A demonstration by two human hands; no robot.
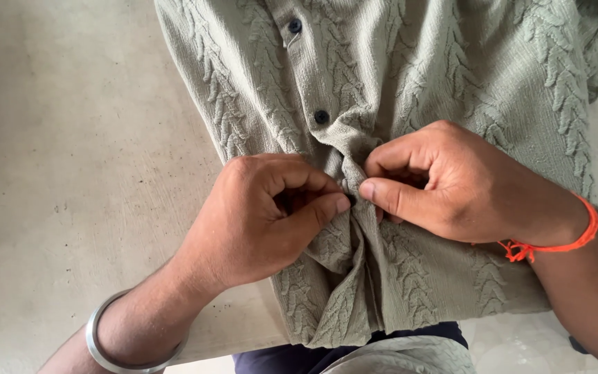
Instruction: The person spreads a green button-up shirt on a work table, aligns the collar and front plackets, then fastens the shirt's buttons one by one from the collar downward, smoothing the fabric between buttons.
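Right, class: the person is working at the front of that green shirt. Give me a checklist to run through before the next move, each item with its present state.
1. Left hand pinches the placket: ok.
2. Right hand pinches the opposite edge: ok.
3. Thumbs meet at one spot: ok.
4. Button between the fingers seated in its hole: cannot tell, hidden.
5. Two dark buttons above done up: ok.
6. Shirt lying flat on the table: not ok, bunched at the hands.

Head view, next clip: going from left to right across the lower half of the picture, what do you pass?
Bare beige table surface → silver metal bangle on the left wrist → left hand pinching the cloth → bunched front placket of the sage-green textured button shirt → right hand pinching the same fold → orange thread wristband.
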